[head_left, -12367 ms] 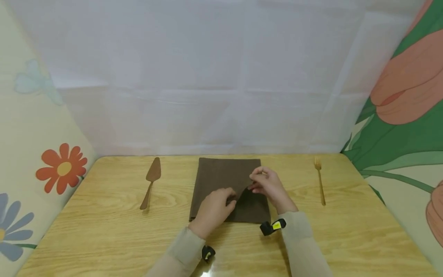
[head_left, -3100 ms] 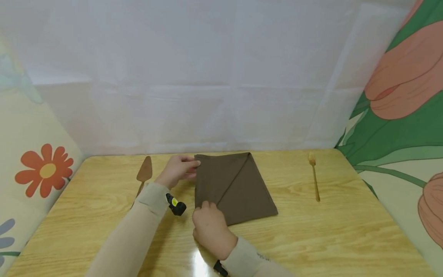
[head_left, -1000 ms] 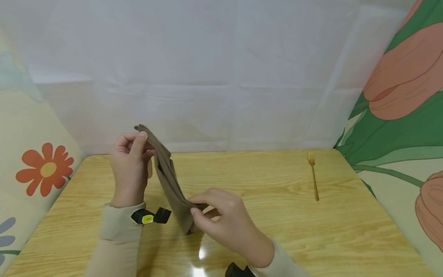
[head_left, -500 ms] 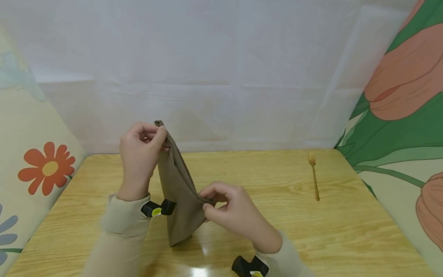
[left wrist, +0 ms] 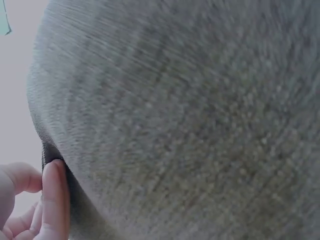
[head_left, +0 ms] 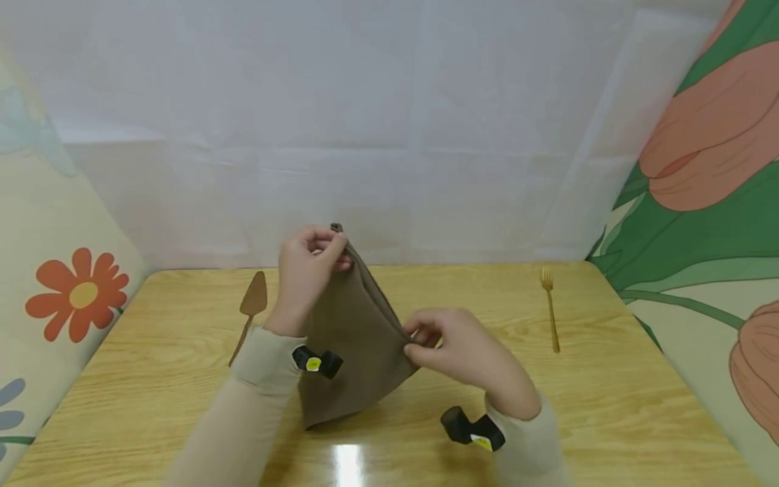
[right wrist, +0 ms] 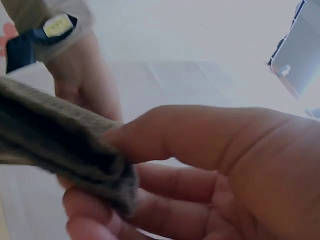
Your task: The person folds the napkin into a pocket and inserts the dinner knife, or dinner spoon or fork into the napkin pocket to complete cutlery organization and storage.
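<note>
A folded brown cloth napkin [head_left: 362, 348] is held up slantwise over the middle of the table, its lower edge hanging close to the tabletop. My left hand [head_left: 310, 274] pinches its top corner between thumb and fingers. At the lower right corner, my right hand [head_left: 465, 352] pinches the layered edge. The cloth [left wrist: 175, 115] fills most of the left wrist view, with the left thumb and fingers [left wrist: 54, 200] at its lower left. In the right wrist view, the right hand's thumb [right wrist: 165, 132] presses on the folded layers [right wrist: 65, 140], and the left hand shows behind.
A copper-coloured cake server [head_left: 254, 296] lies on the wooden table [head_left: 146, 379], left of the left hand. Far to the right lies a gold fork [head_left: 550, 308]. White sheeting [head_left: 389, 135] hangs behind the table, and flower-patterned panels [head_left: 718, 203] flank it.
The napkin lay flat earlier, with a corner being folded. Both hands then lifted it, upright and to the left. Since then they have carried it rightward and spread it wider, uncovering the cake server.
</note>
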`<control>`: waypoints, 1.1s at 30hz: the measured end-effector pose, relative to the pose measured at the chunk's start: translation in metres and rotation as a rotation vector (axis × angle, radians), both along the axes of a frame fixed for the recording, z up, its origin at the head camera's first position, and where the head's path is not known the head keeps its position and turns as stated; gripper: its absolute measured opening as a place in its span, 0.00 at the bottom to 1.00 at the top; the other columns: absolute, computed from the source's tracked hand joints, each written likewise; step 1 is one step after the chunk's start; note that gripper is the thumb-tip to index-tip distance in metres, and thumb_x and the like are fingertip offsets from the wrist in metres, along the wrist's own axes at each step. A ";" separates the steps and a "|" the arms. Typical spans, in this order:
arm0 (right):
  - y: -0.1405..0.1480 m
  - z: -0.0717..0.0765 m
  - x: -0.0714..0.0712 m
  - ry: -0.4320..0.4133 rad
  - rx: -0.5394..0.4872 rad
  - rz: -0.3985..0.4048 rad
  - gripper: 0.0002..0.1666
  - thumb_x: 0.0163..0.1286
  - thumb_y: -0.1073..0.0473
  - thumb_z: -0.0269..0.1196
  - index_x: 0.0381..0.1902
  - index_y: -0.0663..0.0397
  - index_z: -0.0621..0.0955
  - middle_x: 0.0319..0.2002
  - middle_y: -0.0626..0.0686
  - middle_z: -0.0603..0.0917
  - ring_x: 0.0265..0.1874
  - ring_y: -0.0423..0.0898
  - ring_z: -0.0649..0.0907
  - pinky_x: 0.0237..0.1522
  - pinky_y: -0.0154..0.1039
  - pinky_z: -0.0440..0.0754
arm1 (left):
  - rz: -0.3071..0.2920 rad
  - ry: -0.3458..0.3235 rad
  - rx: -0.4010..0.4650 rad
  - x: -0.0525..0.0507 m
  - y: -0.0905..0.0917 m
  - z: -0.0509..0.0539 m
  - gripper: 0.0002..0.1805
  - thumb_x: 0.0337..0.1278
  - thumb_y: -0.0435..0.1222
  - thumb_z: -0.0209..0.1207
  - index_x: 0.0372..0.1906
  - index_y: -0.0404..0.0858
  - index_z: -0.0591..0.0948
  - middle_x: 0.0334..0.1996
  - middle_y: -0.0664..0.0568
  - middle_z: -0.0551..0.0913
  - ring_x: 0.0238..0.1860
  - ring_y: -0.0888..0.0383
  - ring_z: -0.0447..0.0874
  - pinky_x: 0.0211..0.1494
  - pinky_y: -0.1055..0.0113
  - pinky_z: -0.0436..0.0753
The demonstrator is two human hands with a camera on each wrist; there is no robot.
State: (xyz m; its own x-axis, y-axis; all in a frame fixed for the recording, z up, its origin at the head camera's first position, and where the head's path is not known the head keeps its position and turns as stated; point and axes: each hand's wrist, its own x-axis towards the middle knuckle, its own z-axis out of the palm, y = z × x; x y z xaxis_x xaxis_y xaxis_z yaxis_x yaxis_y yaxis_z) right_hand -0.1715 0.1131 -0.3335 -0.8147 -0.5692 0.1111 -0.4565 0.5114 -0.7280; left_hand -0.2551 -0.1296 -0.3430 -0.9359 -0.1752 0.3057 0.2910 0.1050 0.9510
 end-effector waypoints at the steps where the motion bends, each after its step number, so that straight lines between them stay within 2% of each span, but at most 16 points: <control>1: 0.003 0.000 -0.001 -0.010 0.028 -0.012 0.07 0.68 0.64 0.67 0.43 0.56 0.86 0.30 0.44 0.85 0.30 0.36 0.82 0.34 0.35 0.82 | -0.009 -0.004 0.002 -0.001 0.003 -0.002 0.09 0.67 0.32 0.60 0.40 0.26 0.80 0.26 0.53 0.82 0.23 0.65 0.85 0.33 0.70 0.87; 7: 0.022 -0.001 -0.014 -0.057 0.218 -0.095 0.05 0.68 0.65 0.66 0.41 0.57 0.84 0.27 0.45 0.83 0.25 0.40 0.78 0.31 0.38 0.78 | -0.037 -0.007 0.002 -0.007 0.031 -0.017 0.08 0.69 0.32 0.60 0.43 0.28 0.80 0.31 0.44 0.83 0.26 0.63 0.85 0.35 0.69 0.87; 9: 0.027 -0.004 -0.019 -0.089 0.269 -0.110 0.01 0.66 0.67 0.65 0.36 0.57 0.83 0.22 0.44 0.77 0.21 0.40 0.73 0.28 0.37 0.74 | -0.040 -0.006 -0.023 -0.010 0.042 -0.023 0.08 0.70 0.32 0.60 0.43 0.29 0.80 0.32 0.43 0.84 0.27 0.63 0.85 0.35 0.70 0.87; 12: 0.032 -0.011 -0.026 -0.178 0.313 -0.121 0.12 0.64 0.71 0.64 0.24 0.55 0.75 0.17 0.44 0.65 0.18 0.40 0.64 0.25 0.36 0.65 | -0.023 -0.001 -0.086 -0.012 0.057 -0.033 0.07 0.69 0.33 0.61 0.41 0.30 0.81 0.31 0.43 0.85 0.27 0.61 0.85 0.34 0.72 0.84; 14: 0.032 -0.016 -0.029 -0.220 0.340 -0.129 0.17 0.61 0.73 0.63 0.19 0.52 0.71 0.16 0.44 0.62 0.17 0.41 0.62 0.24 0.35 0.62 | 0.002 0.012 -0.132 -0.013 0.064 -0.040 0.06 0.68 0.32 0.62 0.40 0.31 0.82 0.31 0.43 0.86 0.27 0.58 0.86 0.33 0.72 0.83; 15: 0.032 -0.018 -0.031 -0.241 0.351 -0.135 0.19 0.60 0.73 0.63 0.18 0.52 0.69 0.16 0.45 0.63 0.17 0.41 0.63 0.23 0.35 0.62 | 0.015 0.021 -0.146 -0.013 0.067 -0.043 0.06 0.68 0.32 0.62 0.39 0.31 0.82 0.30 0.43 0.86 0.27 0.56 0.87 0.33 0.72 0.82; 18: 0.030 -0.024 -0.034 -0.281 0.378 -0.150 0.15 0.60 0.74 0.63 0.19 0.54 0.75 0.18 0.48 0.72 0.17 0.42 0.70 0.23 0.35 0.68 | 0.036 0.035 -0.163 -0.014 0.072 -0.050 0.06 0.67 0.32 0.62 0.38 0.31 0.82 0.29 0.43 0.86 0.28 0.52 0.87 0.33 0.69 0.83; 20: 0.030 -0.027 -0.036 -0.308 0.383 -0.153 0.13 0.60 0.74 0.63 0.20 0.56 0.76 0.19 0.50 0.76 0.18 0.43 0.73 0.24 0.36 0.72 | 0.021 0.032 -0.163 -0.016 0.073 -0.055 0.06 0.68 0.32 0.62 0.39 0.31 0.82 0.30 0.43 0.85 0.29 0.51 0.87 0.35 0.66 0.84; 21: 0.030 -0.028 -0.037 -0.321 0.384 -0.153 0.13 0.60 0.74 0.63 0.20 0.57 0.76 0.19 0.51 0.77 0.17 0.43 0.74 0.23 0.36 0.73 | -0.004 0.028 -0.162 -0.017 0.073 -0.058 0.06 0.68 0.32 0.62 0.40 0.31 0.82 0.31 0.43 0.85 0.30 0.50 0.87 0.36 0.64 0.85; 23: 0.032 -0.032 -0.040 -0.344 0.383 -0.155 0.14 0.60 0.74 0.63 0.19 0.56 0.75 0.18 0.51 0.77 0.17 0.44 0.75 0.23 0.36 0.74 | -0.102 0.020 -0.172 -0.019 0.073 -0.063 0.07 0.70 0.32 0.61 0.46 0.31 0.82 0.38 0.41 0.86 0.38 0.49 0.88 0.44 0.62 0.86; 25: 0.035 -0.036 -0.044 -0.369 0.381 -0.160 0.17 0.60 0.74 0.63 0.17 0.54 0.73 0.17 0.50 0.75 0.17 0.43 0.75 0.23 0.36 0.74 | -0.252 0.017 -0.206 -0.021 0.073 -0.069 0.13 0.72 0.31 0.59 0.56 0.30 0.79 0.50 0.38 0.84 0.50 0.46 0.86 0.55 0.58 0.84; 27: 0.040 -0.042 -0.049 -0.392 0.376 -0.162 0.18 0.59 0.73 0.63 0.16 0.53 0.71 0.17 0.48 0.73 0.17 0.43 0.74 0.23 0.35 0.74 | -0.407 -0.002 -0.252 -0.021 0.070 -0.073 0.19 0.73 0.31 0.58 0.65 0.31 0.75 0.62 0.38 0.78 0.63 0.43 0.78 0.65 0.55 0.77; 29: 0.046 -0.047 -0.053 -0.411 0.368 -0.164 0.20 0.59 0.72 0.64 0.14 0.51 0.70 0.15 0.47 0.70 0.16 0.42 0.73 0.23 0.34 0.74 | -0.517 -0.026 -0.316 -0.020 0.067 -0.076 0.23 0.74 0.32 0.57 0.70 0.34 0.72 0.69 0.40 0.72 0.70 0.41 0.70 0.71 0.52 0.71; 31: 0.052 -0.053 -0.057 -0.429 0.359 -0.174 0.22 0.59 0.71 0.64 0.13 0.49 0.69 0.14 0.46 0.69 0.16 0.41 0.72 0.23 0.34 0.76 | -0.553 -0.054 -0.391 -0.017 0.060 -0.078 0.23 0.74 0.34 0.57 0.70 0.36 0.73 0.70 0.42 0.71 0.71 0.40 0.68 0.73 0.50 0.69; 33: 0.059 -0.058 -0.059 -0.441 0.348 -0.188 0.23 0.59 0.71 0.64 0.12 0.49 0.68 0.14 0.46 0.68 0.16 0.41 0.71 0.24 0.35 0.77 | -0.531 -0.078 -0.466 -0.016 0.051 -0.079 0.21 0.74 0.34 0.57 0.68 0.36 0.75 0.69 0.42 0.73 0.70 0.39 0.69 0.72 0.48 0.69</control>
